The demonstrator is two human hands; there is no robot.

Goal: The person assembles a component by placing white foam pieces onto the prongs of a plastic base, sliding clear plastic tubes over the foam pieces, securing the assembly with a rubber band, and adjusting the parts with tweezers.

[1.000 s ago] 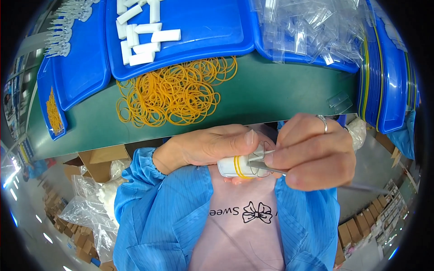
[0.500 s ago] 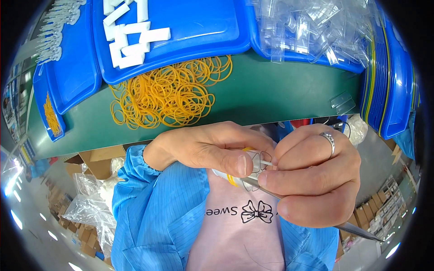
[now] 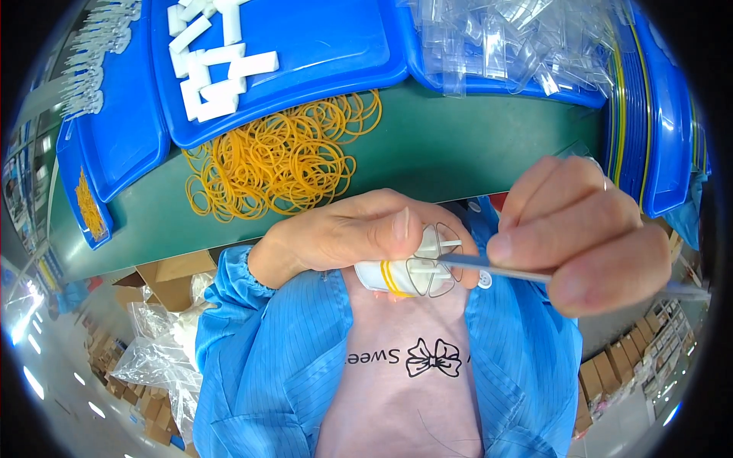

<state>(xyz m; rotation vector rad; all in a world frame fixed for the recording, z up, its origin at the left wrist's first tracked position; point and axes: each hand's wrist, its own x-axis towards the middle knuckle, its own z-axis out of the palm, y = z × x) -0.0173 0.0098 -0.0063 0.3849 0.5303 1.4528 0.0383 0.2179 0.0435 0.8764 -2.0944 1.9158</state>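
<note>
My left hand [image 3: 359, 233] is closed round a white cylindrical piece [image 3: 371, 275], thumb on top. A yellow rubber band [image 3: 391, 278] wraps it in two turns. At the piece's right end, thin dark wire loops [image 3: 433, 285] and short white pins stand out. Pinched in my right hand [image 3: 588, 237] is a pair of metal tweezers [image 3: 508, 271], its tip pointing left and reaching the wire loops. Whether the tip grips a wire or only touches it, I cannot tell. My left fingers are partly hidden behind the piece.
A heap of yellow rubber bands [image 3: 275, 156] lies on the green table [image 3: 443, 153]. Beyond it, one blue tray [image 3: 321, 46] holds white blocks [image 3: 221, 76], another clear plastic pieces [image 3: 519, 46]. Stacked blue trays [image 3: 664, 137] stand right; white spiky parts [image 3: 88, 69] sit at the far left.
My right hand has drawn away to the right and up with the tweezers, uncovering the piece's wired end. The left thumb has shifted up, showing more of the rubber band.
</note>
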